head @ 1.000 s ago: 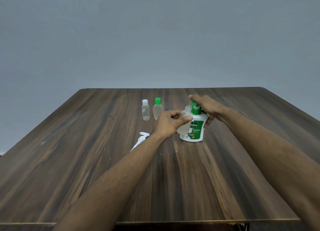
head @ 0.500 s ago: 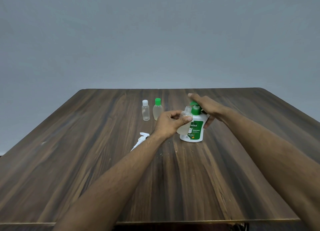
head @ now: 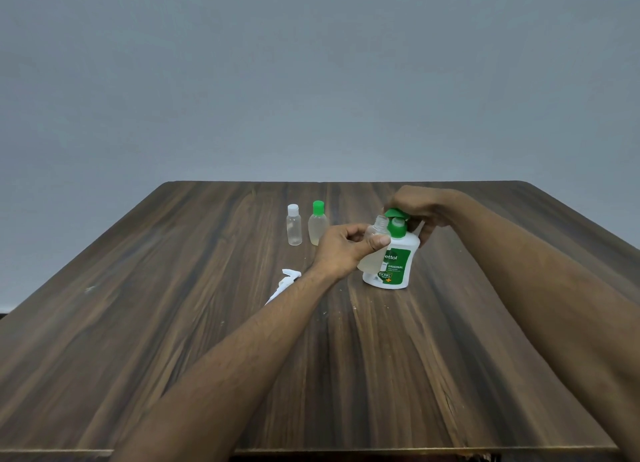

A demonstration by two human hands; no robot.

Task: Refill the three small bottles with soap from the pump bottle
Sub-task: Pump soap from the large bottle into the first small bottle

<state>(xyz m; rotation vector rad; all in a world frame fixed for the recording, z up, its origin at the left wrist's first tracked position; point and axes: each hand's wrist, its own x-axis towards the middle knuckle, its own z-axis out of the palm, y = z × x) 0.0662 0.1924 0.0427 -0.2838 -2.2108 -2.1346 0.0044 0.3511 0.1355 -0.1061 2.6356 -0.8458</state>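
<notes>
Reads "ettol ORIGINAL" and "99.99%" on the white plastic pump bottle [head: 391, 261], upright on the woodgrain table [head: 173, 323]. Right hand [head: 420, 212] curled over its green pump. Left hand [head: 346, 250] gripping a clear uncapped small bottle [head: 375, 233] against its left side.

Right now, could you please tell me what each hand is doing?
Left hand: holds the uncapped small bottle.
Right hand: curled over the green pump head of the soap bottle.
</notes>
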